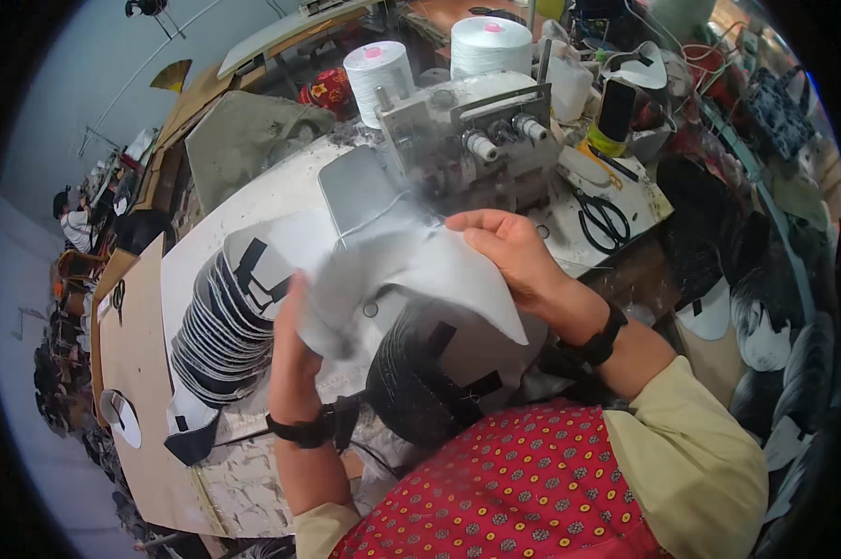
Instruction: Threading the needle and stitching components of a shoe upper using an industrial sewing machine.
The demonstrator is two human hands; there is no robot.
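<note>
A curved, pale fabric piece point(448, 265) is stretched between my two hands at the front of a sewing machine point(495, 140). My right hand point(518, 256) pinches its upper right edge between thumb and fingers, close to the machine. At the other end, my left hand point(294, 349) grips the left edge; it is slightly blurred and its fingertips partly hidden. Beneath the piece, nearest my body, lies a stack of dark-edged fabric pieces point(420, 373) with black patches. Left of my left hand leans a long stack of similar white pieces point(220, 326).
Two white thread cones point(490, 47) stand behind the machine. Black-handled scissors point(604, 222) and a phone point(616, 112) are on the right. A grey-green panel point(248, 140) is at the back left. Loose cut pieces point(709, 307) lie at the lower right.
</note>
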